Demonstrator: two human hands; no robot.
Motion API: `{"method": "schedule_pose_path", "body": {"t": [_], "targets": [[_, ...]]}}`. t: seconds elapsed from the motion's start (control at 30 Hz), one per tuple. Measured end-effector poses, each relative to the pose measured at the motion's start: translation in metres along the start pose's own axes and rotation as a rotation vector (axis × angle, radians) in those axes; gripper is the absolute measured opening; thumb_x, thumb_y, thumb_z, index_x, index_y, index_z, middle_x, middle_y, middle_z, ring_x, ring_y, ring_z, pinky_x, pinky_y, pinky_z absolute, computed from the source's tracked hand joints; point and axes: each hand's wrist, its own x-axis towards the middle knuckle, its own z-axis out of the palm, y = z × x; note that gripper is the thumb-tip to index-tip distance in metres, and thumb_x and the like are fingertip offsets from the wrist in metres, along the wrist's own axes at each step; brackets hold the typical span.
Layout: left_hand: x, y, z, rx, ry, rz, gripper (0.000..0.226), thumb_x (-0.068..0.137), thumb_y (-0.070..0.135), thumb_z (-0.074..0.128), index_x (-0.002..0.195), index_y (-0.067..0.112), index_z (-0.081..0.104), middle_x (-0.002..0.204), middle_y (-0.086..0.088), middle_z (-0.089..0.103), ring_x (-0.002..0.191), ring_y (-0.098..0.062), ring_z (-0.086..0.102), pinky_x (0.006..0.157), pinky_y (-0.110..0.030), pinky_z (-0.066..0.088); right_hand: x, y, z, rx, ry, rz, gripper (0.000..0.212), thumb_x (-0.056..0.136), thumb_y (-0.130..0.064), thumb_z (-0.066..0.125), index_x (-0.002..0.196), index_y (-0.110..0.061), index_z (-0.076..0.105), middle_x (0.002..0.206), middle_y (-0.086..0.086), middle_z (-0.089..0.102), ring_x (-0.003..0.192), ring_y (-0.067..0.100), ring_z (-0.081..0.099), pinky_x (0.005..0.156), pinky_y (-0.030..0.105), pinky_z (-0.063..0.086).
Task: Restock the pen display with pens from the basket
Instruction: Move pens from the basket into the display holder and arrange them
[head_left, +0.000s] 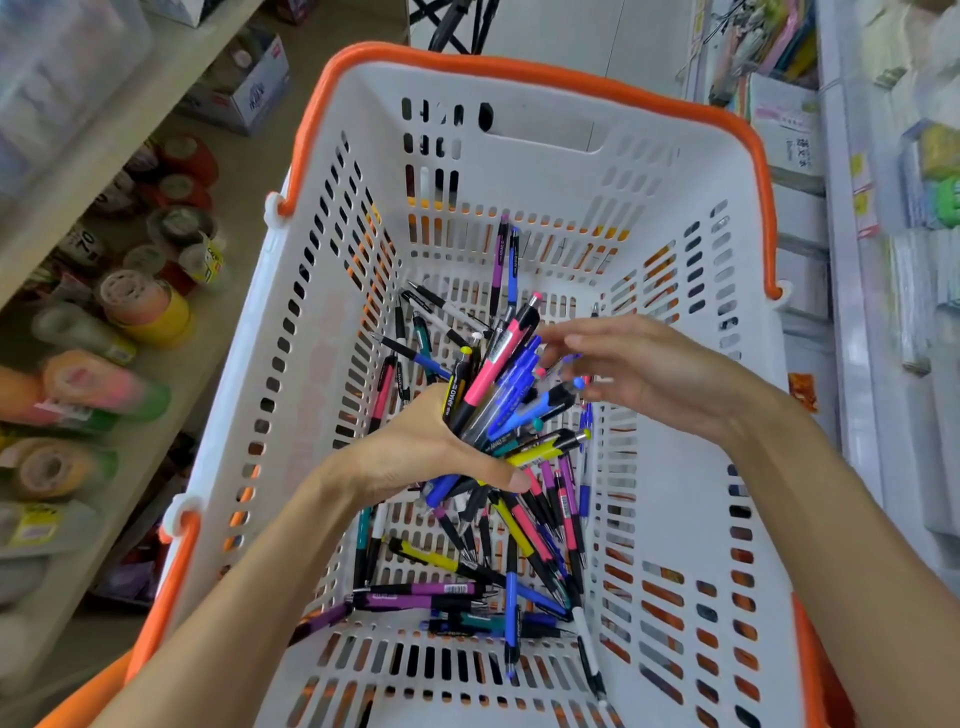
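Note:
A white slotted basket (675, 519) with orange handles fills the view. Loose pens (457, 592) in pink, blue, purple, yellow and black lie scattered across its floor. My left hand (415, 452) grips a thick bunch of pens (504, 389) that fans out above and below the fist. My right hand (639, 374) hovers just right of the bunch, its fingers loosely spread and blurred, the fingertips at the pen tops. Whether it pinches a pen I cannot tell. The pen display is not in view.
Shelves on the left hold rolls of coloured tape (140, 306) and a small cardboard box (249, 88). On the right stand white shelves (852, 312) with packaged stationery. A black stand (457, 26) shows beyond the basket's far rim.

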Motion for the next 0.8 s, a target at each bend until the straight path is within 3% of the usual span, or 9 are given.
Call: {"method": "schedule_pose_path", "body": {"t": [0.1, 0.17, 0.3, 0.37, 0.43, 0.5, 0.7, 0.8], "targets": [[0.000, 0.000, 0.002, -0.022, -0.035, 0.017, 0.061, 0.063, -0.009, 0.080, 0.106, 0.028, 0.060, 0.097, 0.012, 0.073, 0.095, -0.007, 0.069, 0.078, -0.018, 0.053, -0.001, 0.003, 0.006, -0.179, -0.102, 0.002, 0.023, 0.092, -0.005, 0.055, 0.094, -0.021, 0.071, 0.089, -0.009, 0.070, 0.071, 0.003, 0.057, 0.060, 0.014, 0.045], [0.001, -0.001, 0.002, -0.078, -0.059, -0.006, 0.060, 0.060, -0.006, 0.078, 0.107, 0.028, 0.059, 0.095, 0.014, 0.073, 0.092, -0.002, 0.068, 0.073, -0.014, 0.051, 0.000, 0.003, 0.007, -0.254, -0.074, -0.042, 0.022, 0.086, -0.005, 0.063, 0.096, -0.023, 0.072, 0.091, -0.010, 0.072, 0.076, 0.005, 0.062, 0.065, 0.014, 0.046], [0.000, -0.006, -0.003, -0.254, -0.105, -0.132, 0.054, 0.032, 0.021, 0.086, 0.084, 0.017, 0.072, 0.071, 0.006, 0.071, 0.067, -0.006, 0.066, 0.062, -0.014, 0.051, 0.001, 0.004, 0.008, -0.256, -0.037, -0.106, 0.026, 0.082, -0.004, 0.068, 0.096, -0.026, 0.072, 0.085, -0.012, 0.074, 0.078, 0.000, 0.065, 0.064, 0.009, 0.045], [-0.001, -0.012, -0.005, -0.413, -0.141, -0.177, 0.056, 0.019, 0.032, 0.093, 0.069, 0.013, 0.076, 0.065, 0.002, 0.067, 0.055, -0.007, 0.062, 0.055, -0.016, 0.050, 0.002, 0.003, 0.011, -0.262, -0.007, -0.127, 0.022, 0.083, -0.007, 0.067, 0.090, -0.027, 0.072, 0.075, -0.017, 0.071, 0.068, -0.004, 0.061, 0.058, 0.008, 0.042], [-0.001, -0.016, -0.005, -0.538, -0.138, -0.219, 0.058, 0.012, 0.031, 0.094, 0.061, 0.008, 0.075, 0.058, 0.000, 0.063, 0.046, -0.007, 0.058, 0.048, -0.016, 0.048, 0.004, 0.003, 0.013, -0.219, -0.003, -0.121, 0.016, 0.086, -0.011, 0.064, 0.092, -0.023, 0.072, 0.069, -0.016, 0.068, 0.058, -0.004, 0.055, 0.053, 0.009, 0.040], [0.000, -0.018, -0.002, -0.575, -0.123, -0.231, 0.059, 0.007, 0.028, 0.093, 0.058, 0.006, 0.073, 0.056, -0.002, 0.062, 0.042, -0.008, 0.056, 0.043, -0.017, 0.047, 0.006, 0.004, 0.012, -0.133, -0.023, -0.087, 0.015, 0.091, -0.016, 0.059, 0.099, -0.017, 0.072, 0.074, -0.011, 0.067, 0.060, 0.000, 0.053, 0.055, 0.013, 0.041], [0.000, -0.017, 0.001, -0.571, -0.059, -0.232, 0.055, 0.017, 0.023, 0.093, 0.068, 0.009, 0.077, 0.068, -0.003, 0.069, 0.055, -0.011, 0.065, 0.055, -0.020, 0.055, 0.007, 0.006, 0.011, 0.074, -0.142, 0.076, 0.047, 0.092, -0.047, 0.045, 0.103, -0.009, 0.069, 0.093, 0.003, 0.068, 0.071, 0.010, 0.058, 0.056, 0.017, 0.045], [0.004, -0.009, 0.006, -0.412, 0.015, -0.270, 0.037, 0.050, 0.015, 0.087, 0.087, 0.013, 0.077, 0.079, 0.000, 0.074, 0.071, -0.010, 0.070, 0.069, -0.024, 0.057, 0.011, 0.010, 0.011, -0.008, -0.070, 0.095, 0.060, 0.092, -0.054, 0.042, 0.129, -0.009, 0.056, 0.110, 0.000, 0.066, 0.079, 0.010, 0.061, 0.064, 0.019, 0.049]]}}
